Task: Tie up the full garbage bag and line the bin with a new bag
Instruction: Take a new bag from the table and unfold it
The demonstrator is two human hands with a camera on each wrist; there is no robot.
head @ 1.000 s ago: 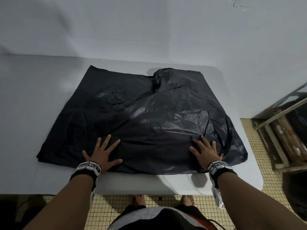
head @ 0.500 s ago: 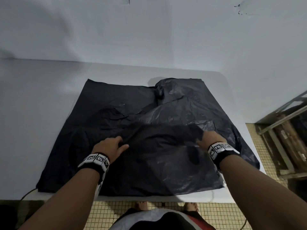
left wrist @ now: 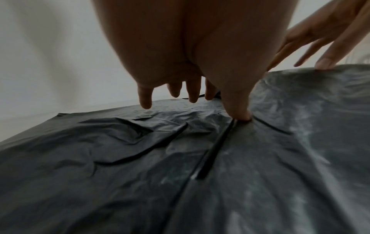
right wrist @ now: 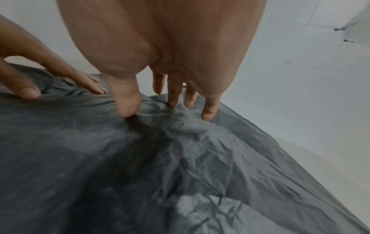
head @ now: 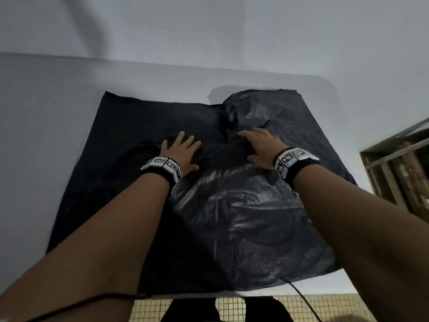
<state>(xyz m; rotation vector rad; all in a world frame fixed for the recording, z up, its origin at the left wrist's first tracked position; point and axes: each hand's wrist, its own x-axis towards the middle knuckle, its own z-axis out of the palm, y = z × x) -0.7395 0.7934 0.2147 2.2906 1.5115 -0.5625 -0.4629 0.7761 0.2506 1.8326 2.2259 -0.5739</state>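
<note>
Head view: bag (head: 243, 217) lies flat on the table (head: 46, 135), reaching its near edge. Mid-bag, left hand (head: 180, 152) and right hand (head: 262, 147) press down with fingers spread and straight, gripping nothing. Beyond them, crumpled plastic bulges toward the far edge.

Bag (head: 243, 217) is lying spread across the counter (head: 46, 135), w/ the wall behind. You're resting both hands on it toward its far half: left hand (head: 181, 152) left of centre, right hand (head: 262, 147) just beside it, apart. Shelf (head: 399, 168) is standing off to your right.
</note>
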